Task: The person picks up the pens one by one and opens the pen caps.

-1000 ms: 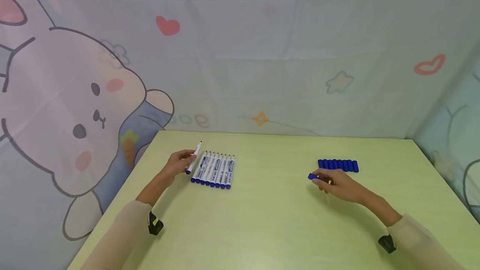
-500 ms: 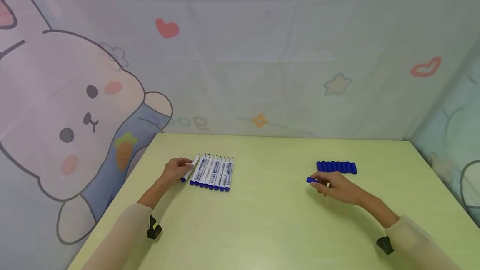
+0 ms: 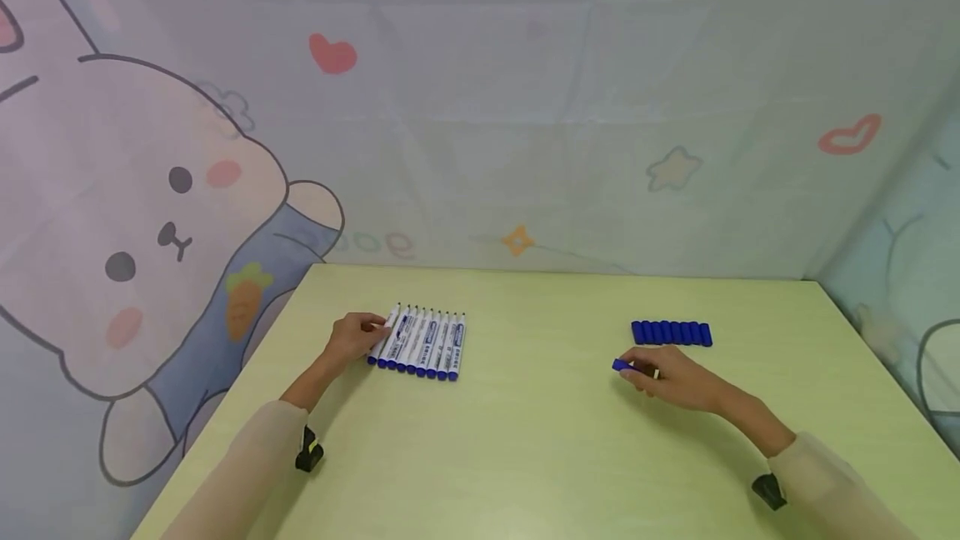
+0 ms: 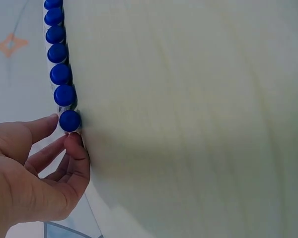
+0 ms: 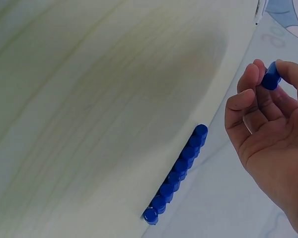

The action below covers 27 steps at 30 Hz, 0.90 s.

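Observation:
A row of white uncapped markers (image 3: 424, 345) lies side by side at the table's left, blue ends toward me and dark tips away. At its left end, my left hand (image 3: 356, 337) pinches the outermost marker (image 4: 70, 121) between thumb and fingers, right beside its neighbour. Over on the right, my right hand (image 3: 677, 375) holds a small blue marker cap (image 5: 271, 77) between thumb and fingertips, raised off the table. Just beyond that hand lies a row of several blue caps (image 3: 671, 333), packed side by side.
The pale yellow-green table (image 3: 517, 440) reaches back to a printed cloth backdrop (image 3: 525, 107) with a cartoon rabbit. A wide stretch of tabletop separates the markers from the caps. Each wrist carries a small black camera.
My left hand has brought its marker down and to the row's left end, closing the gap to its neighbour. The right hand with the cap has hardly moved.

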Each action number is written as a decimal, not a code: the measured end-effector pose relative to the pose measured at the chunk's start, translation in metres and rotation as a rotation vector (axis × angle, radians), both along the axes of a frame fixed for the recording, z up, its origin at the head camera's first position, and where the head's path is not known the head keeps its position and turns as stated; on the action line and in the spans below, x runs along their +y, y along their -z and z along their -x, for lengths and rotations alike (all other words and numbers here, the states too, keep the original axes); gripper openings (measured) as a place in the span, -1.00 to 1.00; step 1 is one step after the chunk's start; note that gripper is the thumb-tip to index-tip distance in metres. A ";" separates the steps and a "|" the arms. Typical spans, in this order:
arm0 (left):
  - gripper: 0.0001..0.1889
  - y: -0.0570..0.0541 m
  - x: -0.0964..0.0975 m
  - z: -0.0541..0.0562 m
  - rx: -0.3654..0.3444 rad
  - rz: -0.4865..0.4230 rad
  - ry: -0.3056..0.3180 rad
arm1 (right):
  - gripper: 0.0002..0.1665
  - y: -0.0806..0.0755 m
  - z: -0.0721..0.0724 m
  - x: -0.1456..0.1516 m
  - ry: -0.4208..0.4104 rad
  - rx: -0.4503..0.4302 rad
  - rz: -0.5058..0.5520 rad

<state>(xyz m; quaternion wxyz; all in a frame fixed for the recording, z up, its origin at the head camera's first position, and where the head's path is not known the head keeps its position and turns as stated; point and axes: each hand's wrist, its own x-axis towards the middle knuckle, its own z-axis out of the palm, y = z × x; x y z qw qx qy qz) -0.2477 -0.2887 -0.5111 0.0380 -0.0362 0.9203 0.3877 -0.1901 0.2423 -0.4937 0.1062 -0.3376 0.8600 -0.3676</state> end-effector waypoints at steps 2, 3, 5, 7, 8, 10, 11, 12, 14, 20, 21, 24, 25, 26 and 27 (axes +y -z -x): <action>-0.64 0.000 0.000 0.002 0.000 0.003 0.011 | -0.68 -0.001 0.000 0.001 -0.001 -0.004 0.000; -0.63 0.000 0.000 0.003 -0.002 0.002 0.015 | -0.68 -0.002 -0.001 0.001 0.000 -0.007 -0.004; -0.63 0.000 0.000 0.004 -0.009 -0.003 0.016 | -0.69 -0.002 -0.001 0.002 0.000 -0.010 -0.011; -0.63 0.000 0.000 0.004 -0.012 -0.006 0.018 | -0.69 -0.003 -0.001 0.003 -0.002 -0.011 -0.018; -0.63 -0.001 0.000 0.004 -0.012 -0.006 0.020 | -0.70 -0.003 -0.001 0.003 -0.003 -0.011 -0.019; -0.64 0.000 0.000 0.004 -0.011 -0.006 0.012 | -0.70 -0.003 -0.001 0.004 -0.005 -0.011 -0.019; -0.64 -0.001 0.000 0.003 -0.008 -0.005 0.013 | -0.70 -0.003 -0.001 0.004 -0.007 -0.011 -0.016; -0.65 -0.001 0.000 0.003 -0.005 -0.003 0.011 | -0.71 -0.003 -0.002 0.005 -0.010 -0.008 -0.013; -0.65 -0.001 0.000 0.003 0.006 0.003 0.011 | -0.72 -0.003 -0.002 0.004 -0.014 -0.002 -0.010; -0.68 -0.002 -0.002 0.003 0.133 0.011 -0.017 | -0.74 -0.001 -0.002 0.006 -0.003 -0.004 -0.019; -0.69 -0.003 -0.001 0.004 0.164 0.010 -0.020 | -0.74 0.000 -0.002 0.007 -0.002 -0.009 -0.021; -0.69 -0.007 0.001 0.005 0.234 0.007 -0.011 | -0.73 0.001 -0.001 0.009 0.000 -0.005 -0.026; -0.69 -0.009 0.002 0.006 0.250 0.005 -0.004 | -0.74 0.001 -0.001 0.009 -0.001 -0.002 -0.027; -0.70 -0.011 0.004 0.007 0.264 0.003 -0.001 | -0.74 0.001 -0.001 0.010 -0.001 0.003 -0.028; -0.70 -0.013 0.006 0.007 0.277 0.000 0.006 | -0.75 0.001 0.000 0.010 -0.002 0.007 -0.030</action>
